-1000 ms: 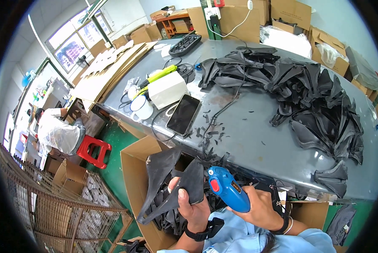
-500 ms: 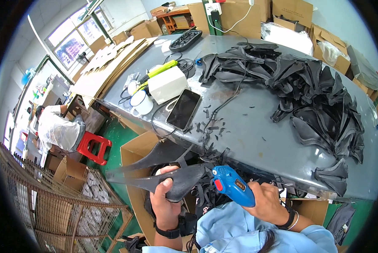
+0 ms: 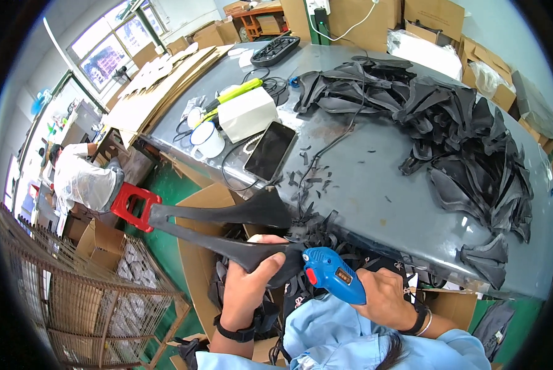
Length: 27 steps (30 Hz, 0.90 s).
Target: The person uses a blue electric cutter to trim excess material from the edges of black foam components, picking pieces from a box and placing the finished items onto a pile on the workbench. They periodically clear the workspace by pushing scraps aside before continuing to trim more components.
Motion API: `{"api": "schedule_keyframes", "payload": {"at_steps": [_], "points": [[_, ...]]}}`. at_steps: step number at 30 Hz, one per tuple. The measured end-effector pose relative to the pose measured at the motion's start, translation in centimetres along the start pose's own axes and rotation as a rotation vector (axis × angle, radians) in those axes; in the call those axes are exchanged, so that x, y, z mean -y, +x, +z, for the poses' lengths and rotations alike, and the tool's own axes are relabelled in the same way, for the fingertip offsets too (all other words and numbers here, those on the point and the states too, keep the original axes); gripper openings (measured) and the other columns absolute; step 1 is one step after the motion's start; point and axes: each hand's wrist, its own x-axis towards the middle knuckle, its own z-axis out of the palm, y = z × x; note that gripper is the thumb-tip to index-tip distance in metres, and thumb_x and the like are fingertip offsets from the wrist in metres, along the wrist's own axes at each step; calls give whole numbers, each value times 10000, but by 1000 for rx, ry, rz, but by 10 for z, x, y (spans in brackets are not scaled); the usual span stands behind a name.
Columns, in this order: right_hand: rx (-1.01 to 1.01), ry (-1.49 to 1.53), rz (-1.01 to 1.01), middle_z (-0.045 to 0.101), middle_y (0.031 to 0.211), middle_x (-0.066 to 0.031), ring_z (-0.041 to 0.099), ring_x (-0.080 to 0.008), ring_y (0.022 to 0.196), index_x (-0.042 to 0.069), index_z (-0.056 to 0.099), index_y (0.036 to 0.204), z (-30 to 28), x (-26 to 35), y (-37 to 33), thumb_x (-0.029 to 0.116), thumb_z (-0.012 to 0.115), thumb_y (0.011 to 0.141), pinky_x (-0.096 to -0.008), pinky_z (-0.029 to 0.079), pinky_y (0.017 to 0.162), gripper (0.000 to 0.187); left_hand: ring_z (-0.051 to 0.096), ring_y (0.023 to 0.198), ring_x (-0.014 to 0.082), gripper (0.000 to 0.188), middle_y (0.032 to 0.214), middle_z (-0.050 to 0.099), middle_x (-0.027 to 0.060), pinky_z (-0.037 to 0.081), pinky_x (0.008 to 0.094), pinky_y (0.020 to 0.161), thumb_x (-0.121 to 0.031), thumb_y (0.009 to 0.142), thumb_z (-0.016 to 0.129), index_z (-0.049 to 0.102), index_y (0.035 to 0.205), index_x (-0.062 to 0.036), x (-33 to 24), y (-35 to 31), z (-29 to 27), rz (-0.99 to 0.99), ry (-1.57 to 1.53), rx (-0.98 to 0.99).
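My left hand (image 3: pixel 252 283) grips a dark grey, two-armed flexible piece (image 3: pixel 227 245), thumb on top and fingers beneath. The piece's long arms meet at the far left and spread toward its wide ends. My right hand (image 3: pixel 387 299) is wrapped round a blue handheld power cutter (image 3: pixel 337 275) with a red button and a small display. Its head meets the right edge of the held piece; the blade is hidden. Thin dark offcut strips (image 3: pixel 316 228) hang at the table's front edge beyond the cutter, and small scraps (image 3: pixel 313 180) lie on the tabletop.
On the grey table (image 3: pixel 362 191), a heap of similar dark pieces (image 3: pixel 473 179) curves along the right. A phone (image 3: pixel 271 151), enamel mug (image 3: pixel 207 142) and white box (image 3: pixel 248 114) stand left. Below are an open carton (image 3: pixel 193 259) and wire cage (image 3: pixel 97 302). A person (image 3: pixel 85 179) sits far left.
My left hand has shifted right and turned the piece, so its thumb now lies along the wide end. The piece's far tip has risen. The cutter has moved slightly left and down.
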Motion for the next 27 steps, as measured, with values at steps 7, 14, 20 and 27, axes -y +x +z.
{"api": "schedule_keyframes", "payload": {"at_steps": [7, 14, 20, 27], "points": [[200, 71, -59, 605, 698, -116, 611, -279, 600, 23, 493, 1037, 2, 2, 3, 256, 783, 658, -362, 477, 543, 531, 624, 883, 180, 207, 949, 618, 73, 529, 338, 671, -181, 873, 591, 545, 1012, -34, 64, 3, -45, -176, -262, -196], [450, 223, -143, 604, 688, -113, 604, -280, 587, 27, 499, 1032, 5, -2, 2, 248, 777, 655, -362, 473, 533, 518, 607, 866, 236, 256, 994, 608, 93, 506, 364, 724, -183, 869, 619, 532, 1079, -64, 191, -8, -153, -16, -787, -911], [482, 218, -170, 602, 680, -111, 598, -281, 575, 30, 504, 1029, 10, -3, 4, 241, 772, 654, -362, 470, 525, 507, 607, 920, 232, 305, 1049, 590, 119, 518, 348, 773, -133, 875, 550, 477, 1149, -22, 222, -2, -150, -313, -499, -707], [157, -100, -35, 600, 671, -108, 591, -282, 562, 33, 510, 1024, 6, -4, -11, 233, 767, 651, -363, 467, 515, 495, 630, 871, 204, 290, 1062, 613, 131, 510, 299, 686, -223, 903, 565, 523, 1109, -24, 103, 50, -5, -213, -369, 66]]}}
